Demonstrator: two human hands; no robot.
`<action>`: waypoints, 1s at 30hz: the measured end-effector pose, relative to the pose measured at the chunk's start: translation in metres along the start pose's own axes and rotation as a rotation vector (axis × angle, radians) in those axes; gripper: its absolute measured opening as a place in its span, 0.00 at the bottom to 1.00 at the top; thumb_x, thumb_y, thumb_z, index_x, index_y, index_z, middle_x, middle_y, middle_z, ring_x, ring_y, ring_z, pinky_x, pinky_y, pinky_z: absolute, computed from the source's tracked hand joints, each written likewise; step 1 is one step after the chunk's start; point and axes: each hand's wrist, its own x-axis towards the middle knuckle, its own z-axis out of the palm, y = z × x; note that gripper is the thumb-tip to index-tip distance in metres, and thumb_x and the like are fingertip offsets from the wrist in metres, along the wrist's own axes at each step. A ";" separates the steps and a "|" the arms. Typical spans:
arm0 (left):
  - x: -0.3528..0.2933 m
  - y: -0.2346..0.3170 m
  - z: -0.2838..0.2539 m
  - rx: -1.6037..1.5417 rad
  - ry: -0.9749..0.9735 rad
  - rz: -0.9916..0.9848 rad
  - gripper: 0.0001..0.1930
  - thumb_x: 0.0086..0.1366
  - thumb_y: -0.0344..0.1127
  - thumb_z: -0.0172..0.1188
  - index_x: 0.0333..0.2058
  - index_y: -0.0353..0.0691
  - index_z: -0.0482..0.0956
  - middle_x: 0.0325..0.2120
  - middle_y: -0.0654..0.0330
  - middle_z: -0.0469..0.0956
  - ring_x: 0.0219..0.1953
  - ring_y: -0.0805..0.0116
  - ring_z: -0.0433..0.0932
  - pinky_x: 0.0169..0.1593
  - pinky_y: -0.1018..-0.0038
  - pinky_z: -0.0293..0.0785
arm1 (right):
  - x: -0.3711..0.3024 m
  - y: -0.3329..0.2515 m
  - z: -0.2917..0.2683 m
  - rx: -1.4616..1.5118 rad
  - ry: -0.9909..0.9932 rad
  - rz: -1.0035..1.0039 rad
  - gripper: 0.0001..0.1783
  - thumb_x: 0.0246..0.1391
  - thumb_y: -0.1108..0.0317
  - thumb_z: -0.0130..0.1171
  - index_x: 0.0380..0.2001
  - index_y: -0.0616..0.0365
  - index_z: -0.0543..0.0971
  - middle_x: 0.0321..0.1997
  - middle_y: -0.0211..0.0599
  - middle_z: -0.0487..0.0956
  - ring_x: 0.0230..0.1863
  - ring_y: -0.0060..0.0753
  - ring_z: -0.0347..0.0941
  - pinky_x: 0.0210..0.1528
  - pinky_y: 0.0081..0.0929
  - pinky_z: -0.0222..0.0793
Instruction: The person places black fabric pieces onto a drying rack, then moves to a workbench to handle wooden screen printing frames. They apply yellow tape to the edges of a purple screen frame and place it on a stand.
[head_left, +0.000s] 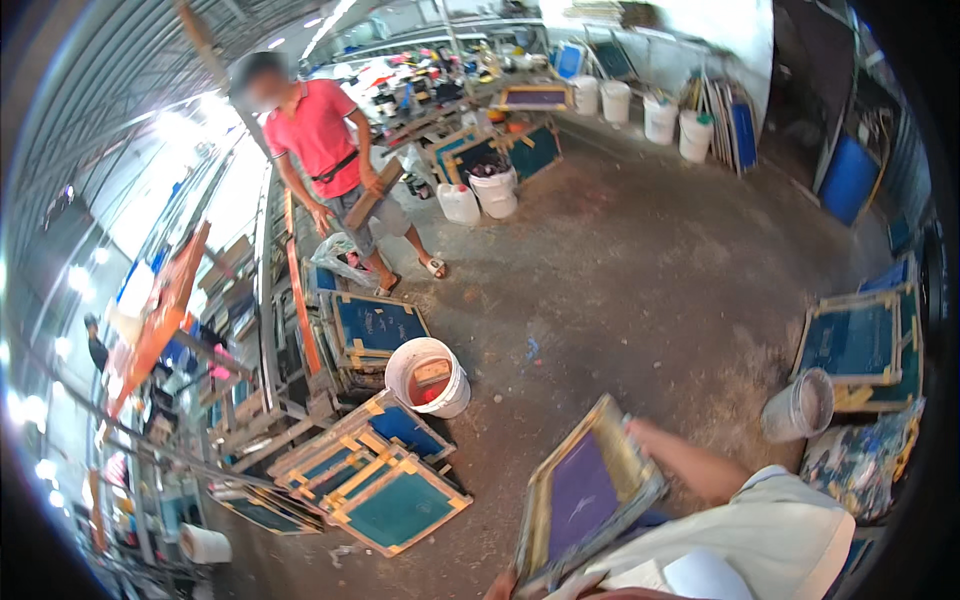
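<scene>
Right hand (642,438) grips the purple-centred frame (583,495) by its right edge.

Reference: white bucket (455,396), reddish inside. Lower right of it: purple-panel frame (583,497), yellow-tan border, greyish edges; wearer's shirt (785,525) off-white. Below the bucket: teal-green frame (400,507), tan edges, yellow patches at corners. Upper left, beside it: dark blue frame (378,323), tan edges, white scrawl. Further upper left: co-worker's shirt (318,140) coral red, belt (336,168) black. Far upper right: barrel (848,180) solid blue. Right: pail (798,408) greyish white; floor (610,290) between, mottled grey-brown.
</scene>
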 end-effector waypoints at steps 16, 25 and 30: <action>0.074 0.562 0.053 -0.238 -0.484 0.039 0.57 0.56 0.87 0.23 0.53 0.42 0.79 0.43 0.54 0.81 0.33 0.59 0.78 0.35 0.59 0.76 | 0.214 -0.503 -0.061 0.110 -0.072 -0.395 0.16 0.50 0.70 0.56 0.38 0.74 0.79 0.39 0.50 0.80 0.39 0.44 0.79 0.44 0.46 0.74; 0.138 0.819 0.007 -0.287 -0.245 0.312 0.60 0.56 0.87 0.25 0.69 0.39 0.60 0.64 0.48 0.67 0.62 0.50 0.70 0.62 0.56 0.67 | 0.283 -0.814 0.025 0.038 -0.270 -0.437 0.18 0.54 0.66 0.54 0.40 0.73 0.79 0.44 0.52 0.80 0.50 0.40 0.77 0.54 0.45 0.70; 0.150 1.000 -0.005 -0.746 -0.341 0.328 0.59 0.58 0.85 0.28 0.68 0.35 0.61 0.62 0.48 0.69 0.59 0.47 0.72 0.60 0.54 0.68 | 0.389 -0.967 0.062 -0.063 -0.408 -0.737 0.11 0.55 0.64 0.56 0.33 0.61 0.79 0.36 0.37 0.79 0.40 0.30 0.72 0.47 0.32 0.67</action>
